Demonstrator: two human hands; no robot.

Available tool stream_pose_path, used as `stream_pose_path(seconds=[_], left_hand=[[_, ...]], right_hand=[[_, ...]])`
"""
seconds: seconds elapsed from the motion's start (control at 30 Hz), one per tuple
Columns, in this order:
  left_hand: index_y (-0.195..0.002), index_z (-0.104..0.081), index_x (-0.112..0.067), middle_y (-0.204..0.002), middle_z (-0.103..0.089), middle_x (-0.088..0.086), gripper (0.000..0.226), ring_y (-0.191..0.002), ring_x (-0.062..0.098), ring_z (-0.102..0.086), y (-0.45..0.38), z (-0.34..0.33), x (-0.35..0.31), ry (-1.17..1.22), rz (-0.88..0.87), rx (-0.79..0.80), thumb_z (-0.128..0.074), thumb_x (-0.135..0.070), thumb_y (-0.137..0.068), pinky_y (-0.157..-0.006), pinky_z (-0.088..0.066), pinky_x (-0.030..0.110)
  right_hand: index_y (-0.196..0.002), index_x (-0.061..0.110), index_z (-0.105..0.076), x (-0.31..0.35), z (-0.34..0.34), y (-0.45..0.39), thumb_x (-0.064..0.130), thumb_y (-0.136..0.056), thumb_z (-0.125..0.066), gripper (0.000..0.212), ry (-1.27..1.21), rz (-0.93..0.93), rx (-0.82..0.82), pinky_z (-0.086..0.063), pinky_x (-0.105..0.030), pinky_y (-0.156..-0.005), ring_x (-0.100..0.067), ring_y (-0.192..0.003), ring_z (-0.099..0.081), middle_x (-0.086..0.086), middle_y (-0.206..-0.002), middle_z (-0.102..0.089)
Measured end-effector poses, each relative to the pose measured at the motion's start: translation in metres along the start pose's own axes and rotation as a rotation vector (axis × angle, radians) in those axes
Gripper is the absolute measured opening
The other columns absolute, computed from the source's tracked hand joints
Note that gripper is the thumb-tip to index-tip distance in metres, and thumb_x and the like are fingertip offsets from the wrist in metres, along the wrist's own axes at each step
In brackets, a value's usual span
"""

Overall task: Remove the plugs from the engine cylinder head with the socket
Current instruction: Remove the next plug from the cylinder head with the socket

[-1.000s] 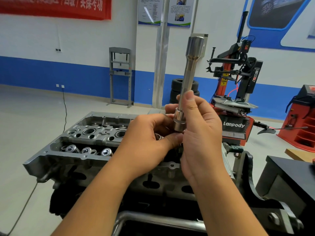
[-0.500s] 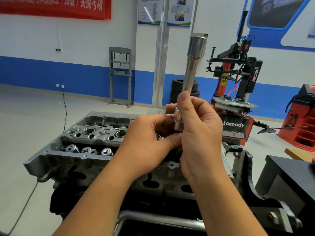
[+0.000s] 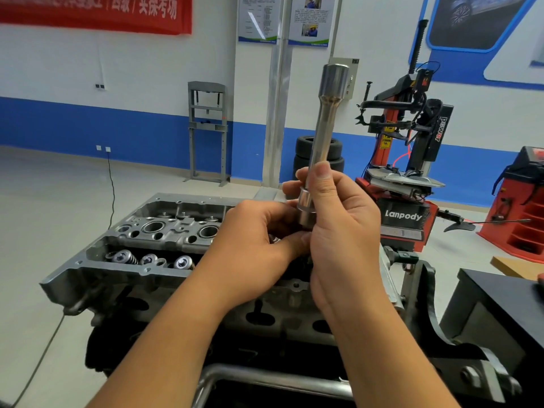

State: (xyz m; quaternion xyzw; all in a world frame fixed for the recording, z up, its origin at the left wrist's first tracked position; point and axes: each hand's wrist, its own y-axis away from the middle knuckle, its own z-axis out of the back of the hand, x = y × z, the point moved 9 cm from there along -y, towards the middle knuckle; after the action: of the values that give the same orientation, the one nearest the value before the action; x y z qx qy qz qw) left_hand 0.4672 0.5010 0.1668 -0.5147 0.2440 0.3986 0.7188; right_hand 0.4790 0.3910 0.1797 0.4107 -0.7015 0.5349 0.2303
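Observation:
A long silver socket (image 3: 323, 131) stands nearly upright above the engine cylinder head (image 3: 159, 234), wide end up. My right hand (image 3: 338, 231) grips its lower part, thumb along the shaft. My left hand (image 3: 256, 231) has its fingers curled at the socket's bottom end; what they pinch there is hidden. The grey cylinder head shows round plug wells and valve springs on its left half. Both hands cover its right half. No plug is visible.
The head sits on a dark engine stand with a metal bar (image 3: 265, 378) at the front. A black bench (image 3: 500, 304) is at the right. Behind stand a red tyre changer (image 3: 403, 178), stacked tyres (image 3: 303, 154) and a grey press frame (image 3: 207, 131).
The right thumb has slid a little up the socket shaft. The socket and both hands stay in nearly the same place.

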Motion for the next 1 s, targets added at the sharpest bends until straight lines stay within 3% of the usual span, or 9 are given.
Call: stream_pose_path(seconds=[0.17, 0.27, 0.5, 0.67, 0.8, 1.0], left_hand=[[-0.097, -0.077, -0.036, -0.09, -0.079, -0.017, 0.02, -0.087, -0.001, -0.075, -0.0015, 0.0006, 0.0005, -0.005, -0.005, -0.01, -0.079, -0.018, -0.09, -0.075, -0.055, 0.014], [-0.09, -0.077, -0.038, -0.084, -0.079, -0.017, 0.022, -0.079, -0.001, -0.075, -0.0014, 0.0036, 0.0005, -0.019, -0.007, -0.052, -0.083, -0.017, -0.086, -0.068, -0.053, 0.011], [-0.078, -0.074, -0.04, -0.071, -0.074, -0.023, 0.025, -0.063, -0.007, -0.068, -0.0005, 0.0067, -0.0033, -0.075, -0.033, -0.122, -0.085, -0.018, -0.08, -0.058, -0.046, 0.004], [-0.091, -0.077, -0.038, -0.078, -0.076, -0.02, 0.023, -0.066, -0.007, -0.068, 0.0006, -0.0022, -0.005, -0.023, -0.021, 0.029, -0.072, -0.016, -0.097, -0.058, -0.047, 0.007], [-0.092, -0.077, -0.037, -0.084, -0.078, -0.019, 0.02, -0.075, -0.004, -0.072, 0.0002, 0.0009, -0.0072, -0.063, -0.042, -0.019, -0.076, -0.017, -0.093, -0.064, -0.05, 0.009], [-0.08, -0.072, -0.04, -0.071, -0.073, -0.025, 0.026, -0.063, -0.007, -0.067, 0.0013, 0.0049, -0.0084, -0.121, -0.057, -0.104, -0.082, -0.016, -0.083, -0.057, -0.045, 0.005]], right_hand=[[-0.092, 0.018, -0.068, 0.0011, 0.0054, 0.0002, 0.047, -0.08, -0.079, 0.033, -0.036, 0.016, -0.041, -0.063, -0.054, -0.082, -0.021, -0.077, -0.072, -0.009, -0.087, -0.078], [-0.087, 0.018, -0.069, 0.0014, 0.0052, 0.0, 0.048, -0.081, -0.074, 0.031, -0.015, 0.031, -0.037, -0.062, -0.044, -0.076, -0.02, -0.075, -0.069, -0.008, -0.086, -0.078], [-0.081, 0.023, -0.071, -0.0012, 0.0032, -0.0016, 0.052, -0.089, -0.063, 0.031, 0.021, 0.027, -0.026, -0.059, -0.049, -0.079, -0.02, -0.077, -0.066, -0.006, -0.085, -0.077], [-0.08, 0.027, -0.072, -0.0018, 0.0034, -0.0012, 0.054, -0.091, -0.06, 0.031, 0.029, 0.02, -0.042, -0.06, -0.053, -0.083, -0.022, -0.081, -0.067, -0.006, -0.087, -0.076], [-0.088, 0.022, -0.07, -0.0011, 0.0063, -0.0015, 0.046, -0.091, -0.07, 0.024, -0.02, 0.018, -0.057, -0.061, -0.04, -0.076, -0.018, -0.077, -0.068, -0.008, -0.086, -0.076], [-0.09, 0.019, -0.069, 0.0022, 0.005, -0.0001, 0.051, -0.086, -0.071, 0.032, 0.027, 0.055, -0.044, -0.058, -0.037, -0.076, -0.016, -0.078, -0.069, -0.006, -0.088, -0.077]])
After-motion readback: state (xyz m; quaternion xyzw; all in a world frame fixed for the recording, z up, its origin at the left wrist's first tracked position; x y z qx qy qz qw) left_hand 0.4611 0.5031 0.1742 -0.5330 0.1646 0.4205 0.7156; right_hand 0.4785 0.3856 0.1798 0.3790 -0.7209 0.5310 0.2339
